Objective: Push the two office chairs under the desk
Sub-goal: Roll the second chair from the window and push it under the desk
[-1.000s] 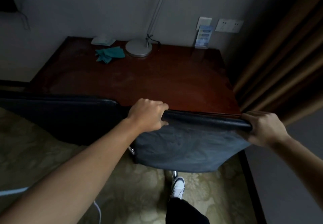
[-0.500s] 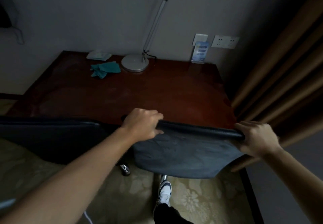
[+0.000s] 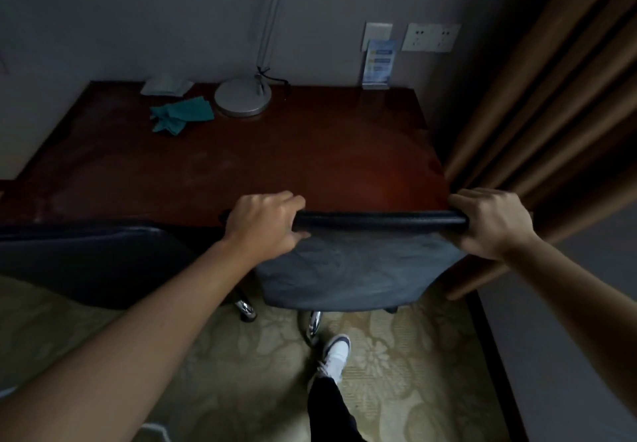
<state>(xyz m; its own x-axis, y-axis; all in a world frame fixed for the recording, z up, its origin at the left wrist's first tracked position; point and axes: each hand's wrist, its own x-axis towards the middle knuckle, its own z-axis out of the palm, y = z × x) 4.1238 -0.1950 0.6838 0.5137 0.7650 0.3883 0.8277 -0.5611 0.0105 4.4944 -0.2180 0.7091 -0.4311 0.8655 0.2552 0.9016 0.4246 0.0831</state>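
A dark-backed office chair [image 3: 351,269] stands at the right half of the reddish-brown desk [image 3: 275,165], its top edge level with the desk's front edge. My left hand [image 3: 265,224] grips the left end of its top rail. My right hand [image 3: 489,222] grips the right end. A second dark office chair [image 3: 89,262] stands to the left, its back also against the desk's front edge. Chrome caster legs [image 3: 246,307] show below both backs; the seats are hidden.
On the desk's far side sit a round lamp base [image 3: 242,96], a teal cloth [image 3: 182,115], a folded white cloth [image 3: 165,85] and a blue card stand [image 3: 378,64]. Brown curtains [image 3: 551,114] hang close on the right. My shoe [image 3: 336,355] is on the patterned carpet behind the chair.
The chair in my hands has rolled forward toward the desk, and I have stepped after it. The camera has tilted, so the desk fills more of the view.
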